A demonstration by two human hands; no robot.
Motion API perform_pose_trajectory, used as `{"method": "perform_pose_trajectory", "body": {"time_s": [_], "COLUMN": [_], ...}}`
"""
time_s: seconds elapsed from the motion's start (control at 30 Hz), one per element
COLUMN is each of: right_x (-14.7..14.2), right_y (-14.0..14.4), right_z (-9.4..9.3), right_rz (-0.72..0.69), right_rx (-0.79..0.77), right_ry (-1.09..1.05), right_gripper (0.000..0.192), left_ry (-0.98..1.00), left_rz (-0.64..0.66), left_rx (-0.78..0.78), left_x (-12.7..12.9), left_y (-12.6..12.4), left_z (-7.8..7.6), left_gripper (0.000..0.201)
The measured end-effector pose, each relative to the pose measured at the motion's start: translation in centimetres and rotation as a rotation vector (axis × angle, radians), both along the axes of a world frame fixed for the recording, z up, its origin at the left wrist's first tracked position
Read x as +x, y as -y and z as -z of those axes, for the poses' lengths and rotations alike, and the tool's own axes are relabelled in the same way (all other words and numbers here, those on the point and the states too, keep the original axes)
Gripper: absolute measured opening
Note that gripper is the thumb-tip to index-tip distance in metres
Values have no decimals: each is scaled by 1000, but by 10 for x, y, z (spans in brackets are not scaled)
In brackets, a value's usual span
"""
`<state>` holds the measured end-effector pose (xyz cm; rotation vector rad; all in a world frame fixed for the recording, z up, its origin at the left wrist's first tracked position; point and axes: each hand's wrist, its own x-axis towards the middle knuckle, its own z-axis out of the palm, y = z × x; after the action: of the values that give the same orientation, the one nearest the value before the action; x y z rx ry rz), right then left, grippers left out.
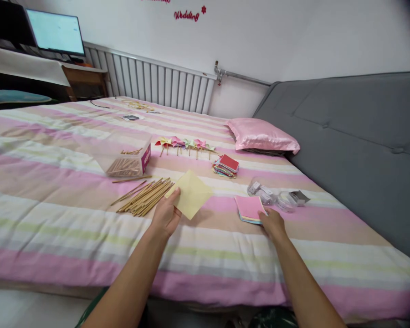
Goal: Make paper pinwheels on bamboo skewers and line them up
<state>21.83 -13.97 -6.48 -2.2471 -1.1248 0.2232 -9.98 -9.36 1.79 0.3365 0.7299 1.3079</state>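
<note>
My left hand [166,214] pinches the near corner of a pale yellow paper square [191,193], lifted slightly off the striped bed cover [54,200]. My right hand [272,223] rests its fingertips on the near edge of a small stack of coloured paper squares with a pink sheet on top [249,208]. A loose bundle of wooden sticks [145,197] lies just left of the yellow sheet.
A clear plastic box with more sticks [126,159] lies behind the bundle. Several finished paper pinwheels [186,144] lie in a row, next to another paper stack [226,165]. Clear packets [276,196] sit right of the pink stack. Pink pillow [264,135], grey headboard [355,132].
</note>
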Motion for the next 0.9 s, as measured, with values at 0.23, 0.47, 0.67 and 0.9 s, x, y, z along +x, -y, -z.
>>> {"method": "perform_pose_trajectory", "body": {"time_s": [0.23, 0.47, 0.67, 0.9], "right_x": [-18, -81, -146, -156], "right_y": [5, -26, -76, -96], "right_z": [-23, -73, -107, -81], "right_rz": [51, -333, -768, -851], "right_rx": [-69, 165, 167, 77], "right_ry": [13, -150, -577, -1032], "right_gripper": [40, 42, 40, 33], "left_ry": [3, -8, -65, -113], "left_rz": [-15, 2, -1, 86], "left_rx": [4, 57, 44, 1], "left_x": [-1, -2, -1, 9], "left_y": [1, -4, -13, -22], "left_z": [-2, 1, 6, 14], "left_gripper": [23, 19, 25, 28]}}
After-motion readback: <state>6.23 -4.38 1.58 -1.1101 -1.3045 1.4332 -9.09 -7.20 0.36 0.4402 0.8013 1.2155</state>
